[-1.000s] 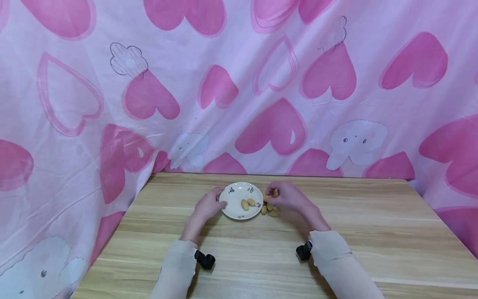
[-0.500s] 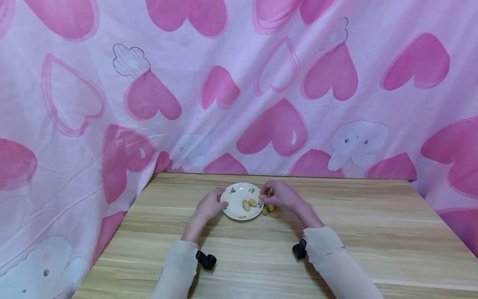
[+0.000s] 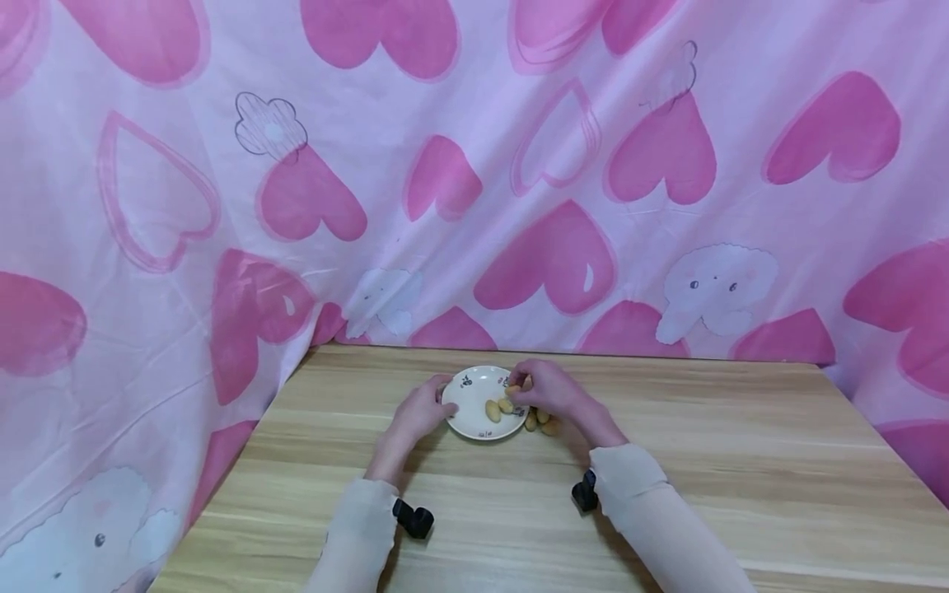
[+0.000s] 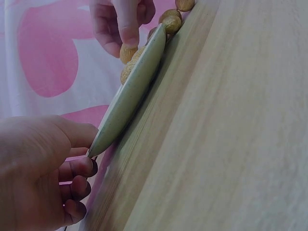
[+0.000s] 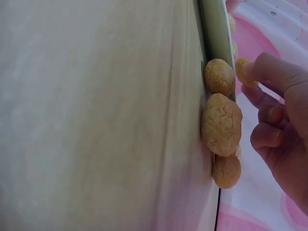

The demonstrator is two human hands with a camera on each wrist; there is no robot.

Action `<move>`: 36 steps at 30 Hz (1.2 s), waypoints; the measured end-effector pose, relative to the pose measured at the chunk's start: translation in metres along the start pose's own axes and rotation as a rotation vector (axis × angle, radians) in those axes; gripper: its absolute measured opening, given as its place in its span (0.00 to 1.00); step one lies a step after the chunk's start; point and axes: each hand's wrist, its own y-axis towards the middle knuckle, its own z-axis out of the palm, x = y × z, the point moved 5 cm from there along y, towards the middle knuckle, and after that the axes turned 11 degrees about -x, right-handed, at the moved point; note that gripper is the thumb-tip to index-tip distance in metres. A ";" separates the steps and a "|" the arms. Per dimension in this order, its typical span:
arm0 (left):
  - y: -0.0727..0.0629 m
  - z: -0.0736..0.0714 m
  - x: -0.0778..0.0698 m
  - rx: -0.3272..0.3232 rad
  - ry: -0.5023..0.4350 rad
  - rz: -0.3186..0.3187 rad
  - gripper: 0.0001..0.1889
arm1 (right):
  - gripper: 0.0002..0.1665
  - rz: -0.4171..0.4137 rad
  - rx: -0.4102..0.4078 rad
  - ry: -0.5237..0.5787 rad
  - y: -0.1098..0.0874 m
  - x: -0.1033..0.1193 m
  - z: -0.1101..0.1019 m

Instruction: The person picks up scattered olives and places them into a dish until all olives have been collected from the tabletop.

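In the head view a white plate (image 3: 469,405) with small printed figures lies on the table. My left hand (image 3: 418,409) pinches its left rim, thumb on top and fingers at the underside in the left wrist view. Two tan, wrinkled, oval nut-like pieces (image 3: 493,410) lie on the plate's right half. My right hand (image 3: 554,389) pinches another such nut-like piece (image 5: 245,73) between thumb and fingers, over the plate's right side. Several more nut-like pieces (image 5: 221,125) lie on the table beside the plate's right rim, partly below my right hand.
A wooden table (image 3: 489,527) spreads around the plate. Behind it hangs a pink cloth (image 3: 437,99) printed with hearts, which also falls along the left side. A small black camera sits on each wrist, the left camera (image 3: 413,520) and the right camera (image 3: 585,492).
My right hand has moved left from the loose nut-like pieces to over the plate, carrying one piece. My left hand has stayed on the rim. The head view has shifted slightly.
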 end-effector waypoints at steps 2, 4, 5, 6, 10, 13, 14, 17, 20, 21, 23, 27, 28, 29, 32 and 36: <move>0.000 0.000 0.000 0.000 0.001 -0.003 0.32 | 0.07 -0.006 0.001 -0.016 0.001 0.000 0.000; 0.001 -0.001 -0.001 0.001 0.004 -0.006 0.32 | 0.07 -0.014 0.002 -0.051 0.002 0.000 0.000; 0.002 -0.002 -0.001 0.000 0.008 -0.007 0.32 | 0.07 -0.020 -0.001 -0.071 0.003 0.001 0.000; 0.002 -0.002 -0.001 -0.003 0.010 -0.009 0.32 | 0.08 -0.024 -0.002 -0.094 0.004 0.001 0.000; 0.003 -0.003 -0.001 -0.006 0.014 -0.010 0.32 | 0.07 -0.050 -0.005 -0.178 0.006 0.001 0.003; 0.003 -0.003 0.000 -0.006 0.013 -0.006 0.32 | 0.07 -0.067 -0.009 -0.221 0.007 0.002 0.004; 0.003 -0.003 0.000 -0.006 0.013 -0.006 0.32 | 0.08 -0.066 -0.008 -0.230 0.007 0.001 0.004; 0.003 -0.002 0.000 -0.007 0.015 -0.004 0.32 | 0.10 -0.049 -0.009 -0.228 0.004 0.001 0.002; 0.003 -0.002 0.000 -0.009 0.015 -0.003 0.32 | 0.11 -0.030 -0.015 -0.213 0.000 0.000 -0.003; 0.003 -0.002 0.000 -0.009 0.014 -0.002 0.32 | 0.11 -0.028 -0.018 -0.208 -0.001 0.000 -0.004; 0.003 -0.002 0.001 -0.010 0.013 -0.003 0.32 | 0.10 -0.025 -0.027 -0.197 -0.004 0.000 -0.007; 0.003 -0.001 0.001 -0.010 0.011 -0.007 0.32 | 0.11 -0.022 -0.043 -0.179 -0.009 -0.002 -0.014; 0.003 -0.001 0.001 -0.010 0.010 -0.007 0.32 | 0.11 -0.022 -0.049 -0.179 -0.010 -0.003 -0.015; 0.002 -0.001 0.001 -0.010 0.009 -0.006 0.32 | 0.11 -0.020 -0.056 -0.176 -0.012 -0.004 -0.017; 0.002 0.000 0.001 -0.010 0.010 -0.005 0.32 | 0.11 -0.021 -0.077 -0.176 -0.016 -0.009 -0.021; 0.002 0.001 0.001 -0.008 0.012 -0.001 0.32 | 0.10 -0.006 -0.094 -0.158 -0.022 -0.017 -0.027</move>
